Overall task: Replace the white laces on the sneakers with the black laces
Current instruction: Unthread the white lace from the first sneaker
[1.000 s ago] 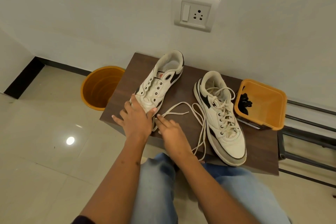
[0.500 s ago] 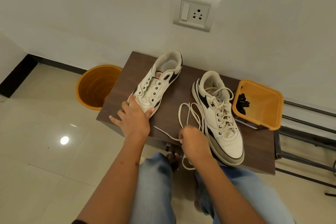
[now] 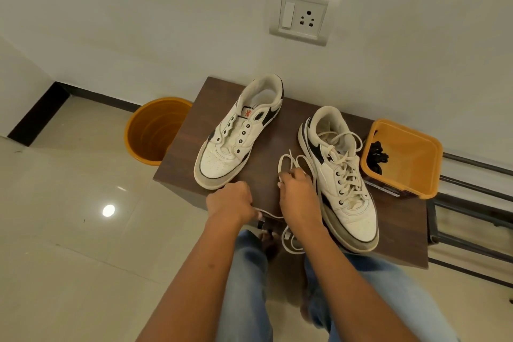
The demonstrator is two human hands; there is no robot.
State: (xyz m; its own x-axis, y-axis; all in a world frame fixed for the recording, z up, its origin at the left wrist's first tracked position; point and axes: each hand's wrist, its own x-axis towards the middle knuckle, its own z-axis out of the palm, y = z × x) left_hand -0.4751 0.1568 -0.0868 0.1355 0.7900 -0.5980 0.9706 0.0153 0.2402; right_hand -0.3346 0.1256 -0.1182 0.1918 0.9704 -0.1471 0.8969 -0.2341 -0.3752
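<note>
Bunching loose white lace (image 3: 288, 159) w/ right hand (image 3: 298, 191), left hand (image 3: 230, 200) pinching its tail at 6 o'clock. Limp, light, tangle-prone; gripping near tips prob. best.

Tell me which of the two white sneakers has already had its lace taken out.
The white-and-black sneaker on the left, nearer the orange bin: its eyelets are bare. The right sneaker is laced.

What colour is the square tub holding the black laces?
Orange. The square tub shows best in the head view, right of the sneakers, with the black laces inside.
</note>
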